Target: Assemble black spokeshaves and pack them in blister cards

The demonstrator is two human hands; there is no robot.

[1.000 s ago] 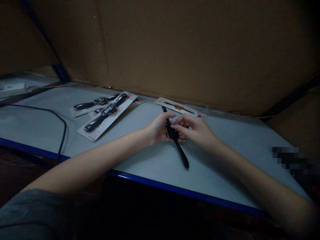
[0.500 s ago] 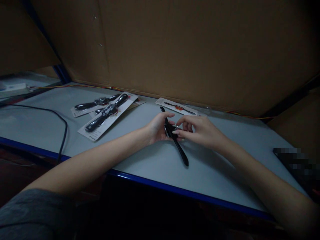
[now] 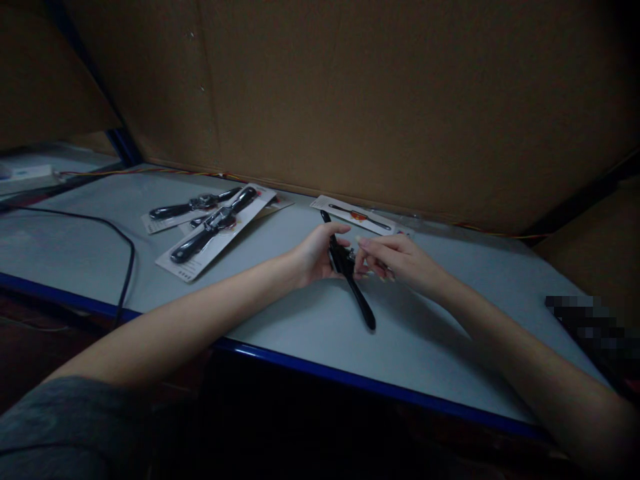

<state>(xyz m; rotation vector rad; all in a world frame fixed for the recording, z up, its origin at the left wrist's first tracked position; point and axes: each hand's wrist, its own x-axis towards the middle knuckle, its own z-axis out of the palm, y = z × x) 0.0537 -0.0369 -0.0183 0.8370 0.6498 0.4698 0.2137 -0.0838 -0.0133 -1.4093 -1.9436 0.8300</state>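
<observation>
A black spokeshave (image 3: 361, 301) is held at a slant above the table, one handle pointing away and the other toward me. My left hand (image 3: 320, 253) is closed around its middle, with the thumb on the near side of the far handle. At the small metal adjusting screws on the spokeshave's body, my right hand (image 3: 395, 259) has its thumb and curled fingers round a screw. The fingertips partly hide the screws. Behind my hands lies a flat packaged card (image 3: 325, 202) with a picture of a spokeshave.
Several carded spokeshaves (image 3: 213, 233) lie overlapping on the grey table (image 3: 300, 333) to the left. A black cable (image 3: 131, 257) curves over the left side. A cardboard wall (image 3: 375, 113) rises behind, with thin coloured wires along its foot. A dark, blurred-out object (image 3: 575, 333) is at the right edge.
My right hand has turned over at the screws: its thumb is now uppermost and the fingers are curled below. The spokeshave and my left hand have hardly moved.
</observation>
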